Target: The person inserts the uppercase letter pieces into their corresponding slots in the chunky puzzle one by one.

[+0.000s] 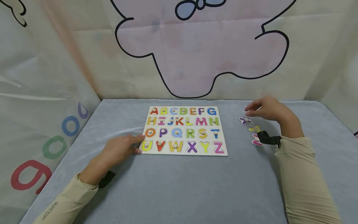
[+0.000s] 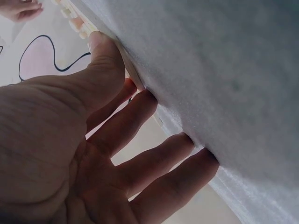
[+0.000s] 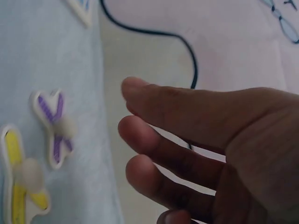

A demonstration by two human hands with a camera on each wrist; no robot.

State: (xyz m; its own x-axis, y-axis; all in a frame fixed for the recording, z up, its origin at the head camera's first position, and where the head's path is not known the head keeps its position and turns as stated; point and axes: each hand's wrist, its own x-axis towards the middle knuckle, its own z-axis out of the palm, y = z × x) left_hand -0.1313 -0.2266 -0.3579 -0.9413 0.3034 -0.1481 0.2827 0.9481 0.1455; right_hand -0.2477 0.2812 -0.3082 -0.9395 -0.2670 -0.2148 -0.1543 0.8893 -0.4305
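In the head view, an alphabet puzzle board [image 1: 184, 130] is seen lying flat on the grey-covered desk [image 1: 179, 186], with pegged letters seated from A through W, while the X, Y and Z places appear flat and without pegs, so the work is judged to be nearly finished in one direction or barely begun in the other. Three loose pieces are laid right of the board: a purple X [image 1: 245, 120], a yellow Y [image 1: 254, 128] and a pink Z [image 1: 256, 140]. The left hand [image 1: 120, 150] is pressed flat beside the board's lower left corner, its grip spread wide and empty. The right hand [image 1: 269, 109] is held just above the X, fingers loose, nothing grasped. In the left wrist view, straight fingers [image 2: 140, 126] are set against the cloth by the board's edge. In the right wrist view, relaxed fingers [image 3: 154, 140] are shown apart from the X [image 3: 55, 126] and Y [image 3: 23, 177]; nothing bars the way to them.
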